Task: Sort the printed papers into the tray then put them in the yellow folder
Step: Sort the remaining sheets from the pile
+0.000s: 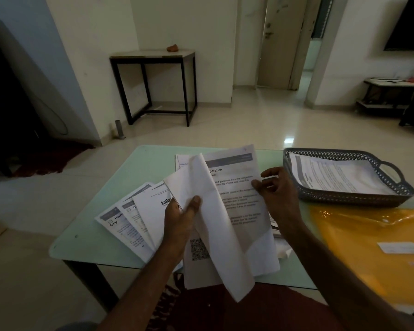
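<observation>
I sit in a home living room: glossy cream floor tiles (225,125), black-legged side table (153,84), beige wooden door (280,41).

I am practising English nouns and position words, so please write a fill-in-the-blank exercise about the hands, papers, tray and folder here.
1. The left hand pinches a curled white sheet with its ____ on top.
2. The right hand holds the ____ edge of a printed page.
3. The grey perforated tray already holds some printed ____.
4. The folder beside the tray is ____.

Missing words: thumb; right; papers; yellow.
</observation>
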`<state>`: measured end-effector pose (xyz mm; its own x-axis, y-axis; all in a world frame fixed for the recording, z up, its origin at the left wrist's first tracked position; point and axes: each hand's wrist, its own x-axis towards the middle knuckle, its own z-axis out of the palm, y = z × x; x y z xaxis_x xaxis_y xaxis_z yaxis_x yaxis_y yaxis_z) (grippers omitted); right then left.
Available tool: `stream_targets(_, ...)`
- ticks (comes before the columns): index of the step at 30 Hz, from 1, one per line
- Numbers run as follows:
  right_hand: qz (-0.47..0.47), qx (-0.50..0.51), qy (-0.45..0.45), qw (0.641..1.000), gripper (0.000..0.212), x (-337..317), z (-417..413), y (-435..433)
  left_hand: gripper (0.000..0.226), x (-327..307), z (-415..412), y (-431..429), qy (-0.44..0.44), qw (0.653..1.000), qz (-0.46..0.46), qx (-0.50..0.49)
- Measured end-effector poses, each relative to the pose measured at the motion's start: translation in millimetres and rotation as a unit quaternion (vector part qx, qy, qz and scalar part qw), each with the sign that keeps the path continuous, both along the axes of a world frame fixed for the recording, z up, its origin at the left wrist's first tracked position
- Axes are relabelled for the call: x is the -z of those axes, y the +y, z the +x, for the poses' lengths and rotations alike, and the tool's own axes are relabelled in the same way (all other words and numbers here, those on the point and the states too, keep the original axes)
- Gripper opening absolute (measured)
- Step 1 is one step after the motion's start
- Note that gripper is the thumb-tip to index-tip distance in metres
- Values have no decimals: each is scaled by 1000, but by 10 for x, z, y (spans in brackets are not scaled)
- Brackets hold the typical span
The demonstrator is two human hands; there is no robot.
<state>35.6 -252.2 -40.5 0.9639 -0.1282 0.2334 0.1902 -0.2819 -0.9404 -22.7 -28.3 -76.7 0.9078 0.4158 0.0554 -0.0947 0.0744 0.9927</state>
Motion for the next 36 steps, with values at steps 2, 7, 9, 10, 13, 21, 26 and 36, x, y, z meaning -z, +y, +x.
stream_targets(2,-26,11,-16,999,21,9,-10,10,19,19,8,8,-5,1000,2,2)
stream_targets(7,-85,39,-123,988,17,44,-14,19,27,41,1,29,-11,1000,0,2)
stream_targets(9,-93,44,-139,985,16,34,-8,11,33,46,5,37,-11,1000,-1,-2)
stream_targets(10,-89,42,-138,986,16,22,-12,10,33,39,7,38,-10,1000,-3,-4)
stream_targets(13,-93,42,-146,984,17,20,-15,12,32,26,20,33,-10,1000,5,-10)
stream_targets(21,-224,-253,-177,924,22,-72,-350,259,37,38,14,40,2,1000,12,-13)
stream_targets(26,-406,-268,-172,856,42,154,-405,438,58,-113,-30,-47,30,991,-124,43)
stream_targets(36,-157,-64,-88,982,33,96,-9,165,20,-62,-12,8,2,999,-14,-30)
